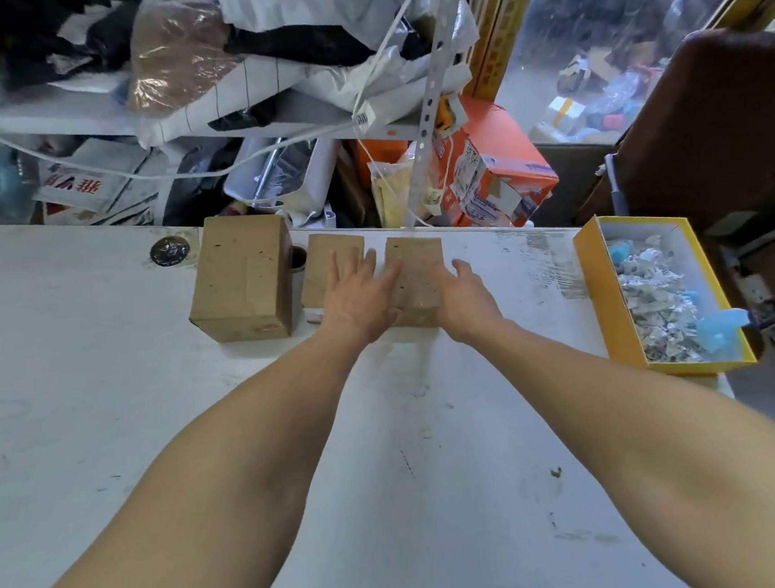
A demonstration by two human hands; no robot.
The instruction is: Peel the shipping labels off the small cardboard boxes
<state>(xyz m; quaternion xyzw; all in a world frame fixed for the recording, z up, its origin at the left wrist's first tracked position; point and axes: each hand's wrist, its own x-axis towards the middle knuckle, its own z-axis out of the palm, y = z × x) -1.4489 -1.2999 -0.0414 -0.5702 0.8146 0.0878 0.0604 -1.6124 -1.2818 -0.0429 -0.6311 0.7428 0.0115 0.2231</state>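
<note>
Three brown cardboard boxes stand in a row near the far edge of the white table (105, 412). The largest box (243, 278) is on the left, a small box (329, 263) in the middle, another small box (416, 272) on the right. My left hand (360, 294) lies with straight fingers across the gap between the two small boxes, fingertips touching both. My right hand (463, 299) rests against the right side of the right box, thumb by its edge. No label shows on the visible faces.
A yellow tray (611, 302) at the right table edge holds crumpled peeled labels and blue scraps. A round grommet (169, 251) sits left of the large box. Shelves with bags, papers and an orange carton (496, 167) stand behind the table.
</note>
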